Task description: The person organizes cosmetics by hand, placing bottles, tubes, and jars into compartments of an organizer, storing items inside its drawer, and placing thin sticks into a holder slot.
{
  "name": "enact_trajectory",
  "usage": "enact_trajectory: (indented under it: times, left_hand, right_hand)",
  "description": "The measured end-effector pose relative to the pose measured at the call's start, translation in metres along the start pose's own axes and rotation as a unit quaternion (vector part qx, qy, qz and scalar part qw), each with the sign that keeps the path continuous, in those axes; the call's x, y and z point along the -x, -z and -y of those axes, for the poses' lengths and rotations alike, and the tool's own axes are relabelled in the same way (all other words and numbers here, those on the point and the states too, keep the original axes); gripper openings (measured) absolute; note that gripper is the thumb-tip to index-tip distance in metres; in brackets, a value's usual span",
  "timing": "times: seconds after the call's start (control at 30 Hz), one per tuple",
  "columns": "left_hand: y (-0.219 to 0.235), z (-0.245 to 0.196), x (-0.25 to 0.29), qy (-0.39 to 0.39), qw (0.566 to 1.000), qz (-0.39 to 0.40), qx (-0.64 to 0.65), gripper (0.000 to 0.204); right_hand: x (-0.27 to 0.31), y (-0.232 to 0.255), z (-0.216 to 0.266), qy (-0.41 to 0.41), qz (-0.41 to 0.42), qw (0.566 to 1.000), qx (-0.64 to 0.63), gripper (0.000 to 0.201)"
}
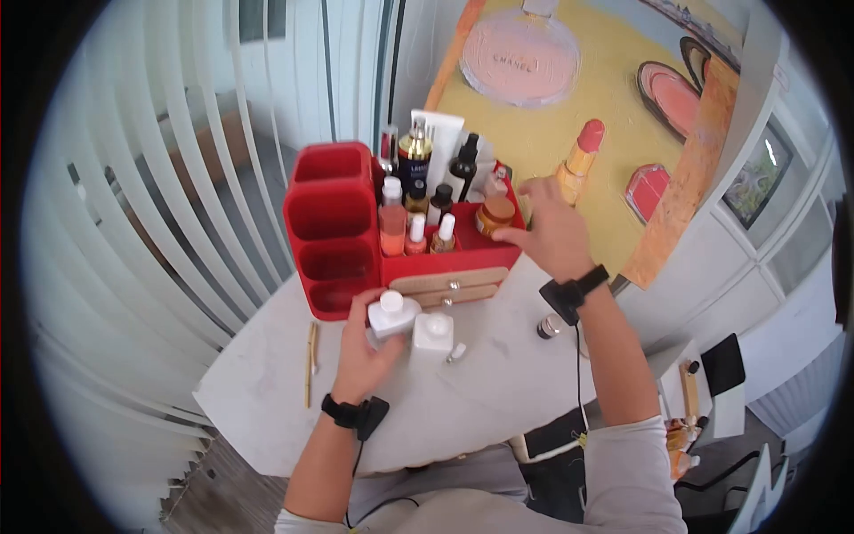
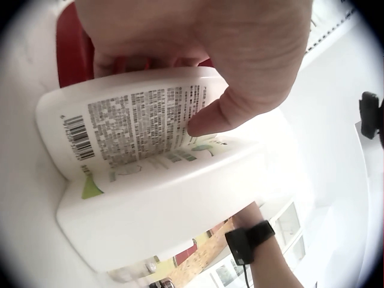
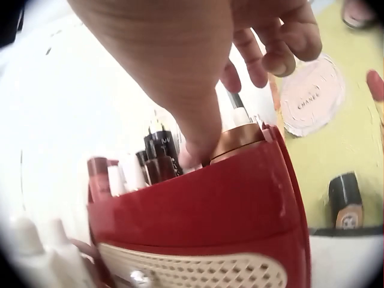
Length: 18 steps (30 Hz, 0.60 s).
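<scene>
On the table in the head view stands a red makeup organizer full of bottles. My left hand holds a white bottle upright, thumb against its printed label in the left wrist view. A second white bottle stands right beside it. My right hand is at the organizer's right end, its thumb close to a brown-lidded jar in the compartment. In the right wrist view the right fingers are spread above the jar's lid, and the thumb partly overlaps it.
A thin gold stick lies left on the marble tabletop. A small white piece and a small dark-topped bottle are to the right. Behind the organizer leans a cosmetics painting. Blinds hang at the left.
</scene>
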<state>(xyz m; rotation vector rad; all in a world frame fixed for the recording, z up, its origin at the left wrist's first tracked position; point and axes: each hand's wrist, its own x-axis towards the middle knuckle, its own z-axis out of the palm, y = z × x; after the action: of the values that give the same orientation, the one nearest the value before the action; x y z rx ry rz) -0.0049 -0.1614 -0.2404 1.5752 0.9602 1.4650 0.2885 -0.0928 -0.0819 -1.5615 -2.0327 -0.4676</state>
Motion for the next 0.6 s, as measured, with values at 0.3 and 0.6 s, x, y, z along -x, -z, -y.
enact_trajectory:
  times: [0.3, 0.6]
  left_hand:
    - [-0.001, -0.009, 0.0, 0.012, 1.0, -0.002, -0.009, 0.06]
    - [0.0, -0.012, -0.001, 0.019, 1.0, 0.006, -0.011, 0.06]
  right_hand:
    - [0.152, -0.009, -0.061, -0.056, 0.347, 0.936, 0.03, 0.044]
    - [0.087, 0.054, -0.02, -0.082, 0.153, 0.973, -0.149, 0.034]
